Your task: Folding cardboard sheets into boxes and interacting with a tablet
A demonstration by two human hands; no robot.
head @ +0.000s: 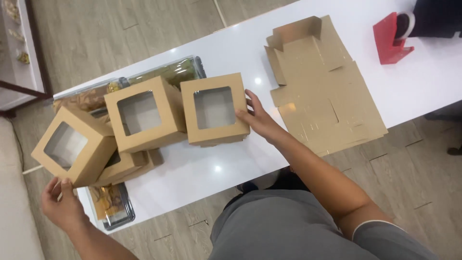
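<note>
Your lap in grey fabric (pixel 288 226) sits closest to the lens, at the near edge of the white table (pixel 192 173). Your right hand (pixel 260 118) lies against the right side of a brown cardboard window box (pixel 214 110) — fingers spread along its edge, thumb at the lower corner, the box flat on the table. Your left hand (pixel 60 204) grips the near bottom corner of a second window box (pixel 72 147), which sits tilted at the left end of the table, partly over the edge. Between the two stands a third window box (pixel 142 115), resting on another box beneath it. Behind the boxes lies a clear-lidded tray of food (pixel 178 72); a similar tray (pixel 113 204) shows under the left box. Right of your right hand, well apart from the boxes, a stack of flat unfolded cardboard blanks (pixel 322 91) lies on the table. At the far right corner stands a red tape dispenser (pixel 390 38), touched by another person's dark sleeve (pixel 435 17).
</note>
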